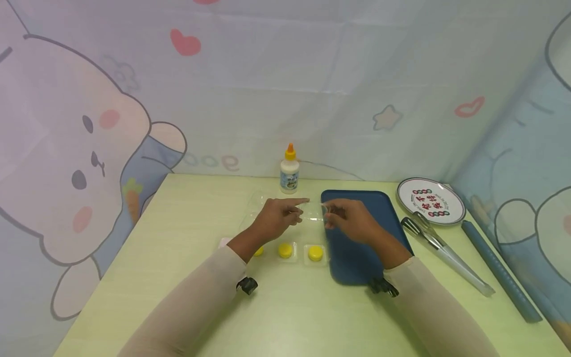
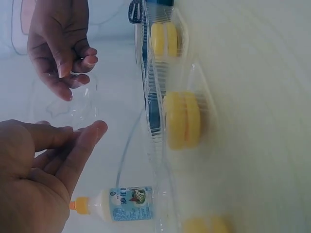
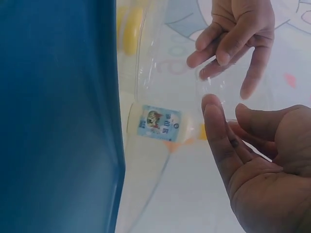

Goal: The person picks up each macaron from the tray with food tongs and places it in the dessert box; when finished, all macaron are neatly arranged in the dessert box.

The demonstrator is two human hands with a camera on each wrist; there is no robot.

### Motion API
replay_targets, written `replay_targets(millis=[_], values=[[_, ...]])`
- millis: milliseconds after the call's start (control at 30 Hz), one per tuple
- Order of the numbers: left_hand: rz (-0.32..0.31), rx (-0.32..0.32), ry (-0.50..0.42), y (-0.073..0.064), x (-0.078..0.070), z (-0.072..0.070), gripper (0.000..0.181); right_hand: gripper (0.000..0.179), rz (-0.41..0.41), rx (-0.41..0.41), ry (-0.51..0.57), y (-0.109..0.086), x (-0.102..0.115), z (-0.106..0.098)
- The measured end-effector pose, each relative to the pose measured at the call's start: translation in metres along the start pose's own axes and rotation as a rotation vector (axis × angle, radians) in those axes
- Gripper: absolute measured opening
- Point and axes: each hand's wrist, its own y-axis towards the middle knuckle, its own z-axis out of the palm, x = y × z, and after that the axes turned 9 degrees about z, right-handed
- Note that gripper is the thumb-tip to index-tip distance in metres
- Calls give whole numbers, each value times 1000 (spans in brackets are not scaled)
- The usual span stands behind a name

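Between my two hands is a clear plastic lid (image 1: 314,212), hard to make out against the table. My left hand (image 1: 277,218) pinches its left edge, with the index finger stretched out along it. At the opposite edge my right hand (image 1: 352,218) holds it between thumb and fingers. Below the hands stand yellow macarons in small clear plastic trays; one macaron (image 1: 315,253) is near the blue tray, another macaron (image 1: 285,250) to its left, and a third (image 1: 257,252) is partly hidden by my left wrist. In the left wrist view a macaron (image 2: 182,120) shows from the side.
More clear plastic pieces (image 1: 257,199) lie left of a squeeze bottle (image 1: 289,177) with an orange tip. A blue tray (image 1: 357,267) sits under my right arm. Farther right are a patterned plate (image 1: 430,201), metal tongs (image 1: 450,258) and a long dark blue bar (image 1: 501,271).
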Motion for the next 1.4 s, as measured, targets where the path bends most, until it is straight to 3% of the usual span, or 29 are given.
replay_targets(millis=[300,433,700,867,1100,1400], values=[[11,52,-21,-12,-5,3,46,37,-1,43,18,-14,1,2],[47,51,17,-16,-7,5,45,36,-30,42,40,-17,-1,3],[39,20,-7,-22,-10,6,42,37,-70,8,64,-23,-3,5],[11,2,-49,-24,-9,7,47,45,-46,14,85,-26,-4,5],[-70,35,-131,-29,-5,9,58,52,1,71,132,-33,-4,4],[-3,31,-73,-34,-8,15,55,57,-26,11,-7,-39,-6,11]])
